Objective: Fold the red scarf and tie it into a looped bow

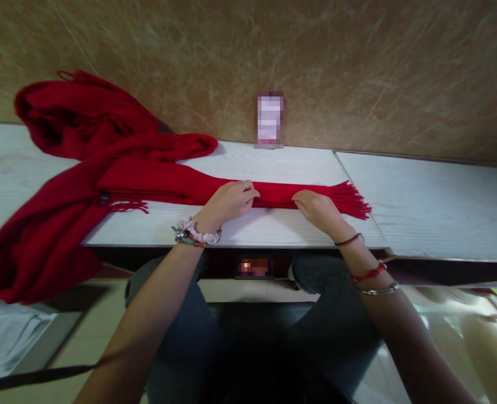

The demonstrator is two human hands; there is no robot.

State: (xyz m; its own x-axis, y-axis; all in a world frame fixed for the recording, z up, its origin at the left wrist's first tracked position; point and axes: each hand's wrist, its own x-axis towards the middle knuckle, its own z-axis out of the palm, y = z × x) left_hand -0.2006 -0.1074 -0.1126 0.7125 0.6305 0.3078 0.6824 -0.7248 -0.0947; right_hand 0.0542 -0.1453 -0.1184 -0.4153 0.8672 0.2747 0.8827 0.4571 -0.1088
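While the left hand (230, 202) pinches the near edge of a red fringed scarf (276, 192), the right hand (319, 212) pinches that edge closer to the fringe (353, 199); the scarf lies folded into a narrow strip along a white wood-grain tabletop (280, 231), fringe pointing right; at its left end, red cloth (84, 120) is heaped, partly hanging over the near side; beyond the scarf, a pixelated rectangular object (269, 119) sits against a brown marbled wall (366, 67).

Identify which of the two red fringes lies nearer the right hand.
The fringe fanned at the right end of the folded red cloth, beside the right hand; the other fringe lies left of the left hand.
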